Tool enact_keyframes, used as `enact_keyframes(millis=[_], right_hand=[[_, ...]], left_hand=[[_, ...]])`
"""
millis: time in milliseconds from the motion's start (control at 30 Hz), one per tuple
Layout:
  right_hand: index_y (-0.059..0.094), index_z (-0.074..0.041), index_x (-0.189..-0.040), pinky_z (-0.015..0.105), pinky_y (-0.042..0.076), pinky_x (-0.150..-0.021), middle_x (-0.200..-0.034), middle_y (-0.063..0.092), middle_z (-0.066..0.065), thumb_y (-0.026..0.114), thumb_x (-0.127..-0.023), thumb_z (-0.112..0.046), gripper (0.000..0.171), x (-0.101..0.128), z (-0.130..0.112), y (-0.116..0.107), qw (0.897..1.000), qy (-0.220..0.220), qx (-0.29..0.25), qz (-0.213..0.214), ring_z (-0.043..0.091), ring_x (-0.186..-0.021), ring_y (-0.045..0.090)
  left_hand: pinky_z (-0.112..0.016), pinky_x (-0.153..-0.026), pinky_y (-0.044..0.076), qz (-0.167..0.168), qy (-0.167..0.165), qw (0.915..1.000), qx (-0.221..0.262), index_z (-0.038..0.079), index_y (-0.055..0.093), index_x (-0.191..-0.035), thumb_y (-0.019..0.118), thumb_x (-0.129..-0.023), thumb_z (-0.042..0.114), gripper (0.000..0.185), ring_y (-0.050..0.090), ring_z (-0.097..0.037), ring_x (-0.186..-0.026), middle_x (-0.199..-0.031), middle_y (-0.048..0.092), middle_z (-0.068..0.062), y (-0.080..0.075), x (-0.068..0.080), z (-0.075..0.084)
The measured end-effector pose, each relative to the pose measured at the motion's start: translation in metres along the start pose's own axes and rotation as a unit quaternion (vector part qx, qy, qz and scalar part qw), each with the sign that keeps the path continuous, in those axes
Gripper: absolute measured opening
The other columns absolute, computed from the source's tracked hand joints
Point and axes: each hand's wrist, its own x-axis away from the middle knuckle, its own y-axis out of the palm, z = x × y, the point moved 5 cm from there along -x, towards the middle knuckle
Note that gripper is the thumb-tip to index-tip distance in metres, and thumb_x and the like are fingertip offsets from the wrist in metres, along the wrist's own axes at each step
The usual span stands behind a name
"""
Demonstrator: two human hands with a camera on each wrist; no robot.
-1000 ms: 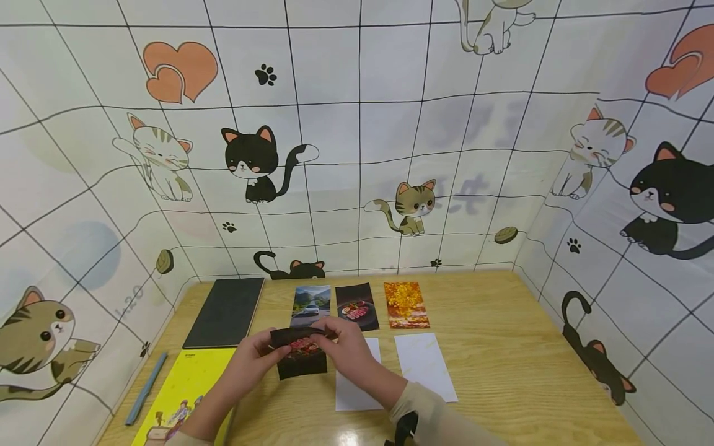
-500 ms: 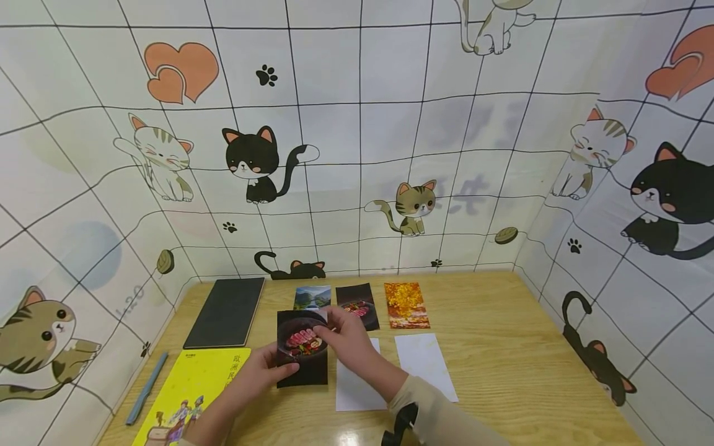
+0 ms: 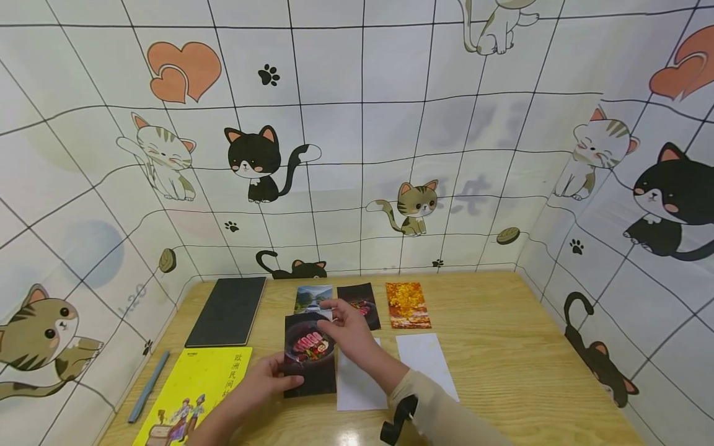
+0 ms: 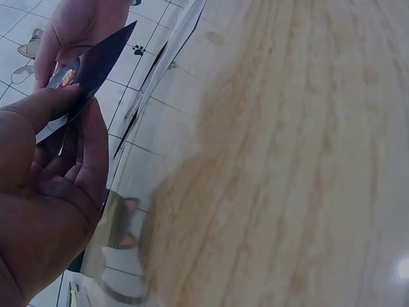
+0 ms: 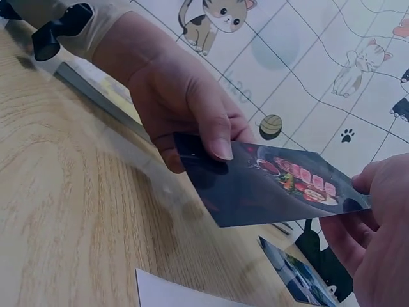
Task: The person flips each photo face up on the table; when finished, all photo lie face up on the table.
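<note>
both hands are holding a food photo (image 3: 310,354) over the table (image 3: 502,371)
left hand (image 3: 266,385) is pinching its near edge, right hand (image 3: 347,328) is pinching its far corner.

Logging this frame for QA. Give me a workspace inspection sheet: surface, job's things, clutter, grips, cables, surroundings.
Surface: wooden table, light grain, glossy.
Job's things: dark food photo card, held above the table by both hands.
Clutter: landscape card, second dark food card and autumn card in a row; two white cards nearer; black notebook, yellow book and blue pen on the left.
Grips: left hand holds the card's lower left edge; right hand pinches its upper right edge.
Cables: nothing seen.
Surroundings: cat-print cloth walls on three sides.
</note>
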Motion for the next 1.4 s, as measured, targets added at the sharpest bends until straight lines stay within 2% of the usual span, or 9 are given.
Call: enact_keyframes(millis=[100,300,500,633,867,1100,1200,1300,1400], right_hand=[[0.079,-0.011,-0.128,0.032,0.057,-0.084,-0.132,0.076,0.005,0.080,-0.104,-0.019,0.026,-0.002,0.001,-0.001,1.000,0.009,0.008,0.006,0.014,-0.100,0.069],[0.083,-0.010,-0.120,0.030,0.059,-0.078,-0.123,0.078,0.002,0.079,-0.104,-0.016,0.017,-0.006,0.008,-0.002,0.999,0.037,0.004,0.006,0.016,-0.092,0.070],[0.082,-0.006,-0.123,0.029,0.057,-0.075,-0.117,0.079,0.001,0.079,-0.104,-0.018,0.022,-0.009,0.013,-0.004,0.999,0.050,-0.009,0.005,0.016,-0.096,0.069],[0.083,-0.007,-0.121,0.028,0.055,-0.072,-0.117,0.078,0.001,0.079,-0.104,-0.018,0.020,-0.010,0.015,-0.005,0.999,0.052,-0.007,0.011,0.015,-0.093,0.066],[0.081,-0.005,-0.117,0.028,0.059,-0.064,-0.101,0.077,0.005,0.080,-0.102,-0.014,0.017,-0.006,0.017,-0.009,0.998,0.058,-0.036,0.016,0.014,-0.079,0.070],[0.070,0.004,-0.122,0.038,0.064,-0.061,-0.098,0.072,0.007,0.076,-0.104,-0.006,0.021,-0.001,0.018,-0.011,0.995,0.060,-0.080,-0.007,0.015,-0.079,0.068],[0.068,0.004,-0.123,0.037,0.065,-0.060,-0.095,0.070,0.005,0.076,-0.104,-0.005,0.023,0.003,0.022,-0.012,0.993,0.074,-0.089,-0.016,0.015,-0.079,0.067],[0.068,0.003,-0.121,0.038,0.065,-0.061,-0.094,0.069,0.005,0.077,-0.103,-0.005,0.022,0.009,0.027,-0.011,0.992,0.089,-0.087,-0.022,0.016,-0.078,0.067],[0.067,0.003,-0.121,0.039,0.065,-0.062,-0.094,0.068,0.004,0.078,-0.102,-0.005,0.023,0.017,0.033,-0.010,0.991,0.102,-0.085,-0.031,0.016,-0.077,0.066]], left_hand=[[-0.039,-0.102,0.061,-0.017,0.002,0.9999,0.003,-0.005,0.063,-0.147,0.083,-0.102,0.018,0.055,0.073,-0.026,-0.115,-0.133,0.076,-0.015,0.003,0.000,0.000],[-0.040,-0.104,0.060,-0.042,-0.010,0.9982,0.041,-0.006,0.058,-0.152,0.080,-0.104,0.018,0.058,0.072,-0.027,-0.121,-0.140,0.073,-0.016,0.007,-0.001,0.000],[-0.041,-0.096,0.064,-0.052,-0.046,0.9955,0.066,-0.007,0.052,-0.156,0.081,-0.103,0.017,0.065,0.071,-0.027,-0.115,-0.140,0.072,-0.017,0.010,-0.002,-0.005],[-0.040,-0.094,0.064,-0.058,-0.052,0.9943,0.073,-0.007,0.051,-0.157,0.081,-0.103,0.015,0.066,0.071,-0.027,-0.114,-0.142,0.071,-0.017,0.010,-0.002,-0.007],[-0.040,-0.094,0.063,-0.054,-0.048,0.9947,0.073,-0.004,0.049,-0.160,0.079,-0.104,0.015,0.066,0.069,-0.028,-0.115,-0.143,0.069,-0.016,-0.006,-0.002,-0.010],[-0.041,-0.096,0.063,-0.002,-0.024,0.9977,0.063,-0.006,0.055,-0.151,0.073,-0.109,0.019,0.053,0.072,-0.028,-0.112,-0.135,0.070,-0.013,-0.036,-0.003,-0.001],[-0.042,-0.099,0.062,0.052,-0.012,0.9958,0.075,-0.007,0.056,-0.147,0.070,-0.111,0.021,0.048,0.072,-0.026,-0.113,-0.133,0.070,-0.013,-0.043,-0.003,0.004],[-0.040,-0.098,0.063,0.116,-0.009,0.9885,0.097,-0.007,0.056,-0.147,0.068,-0.112,0.021,0.046,0.072,-0.024,-0.113,-0.134,0.070,-0.014,-0.045,-0.006,0.007],[-0.036,-0.094,0.064,0.160,-0.009,0.9806,0.113,-0.005,0.055,-0.153,0.067,-0.113,0.021,0.049,0.070,-0.022,-0.117,-0.142,0.067,-0.017,-0.044,-0.011,0.008]])
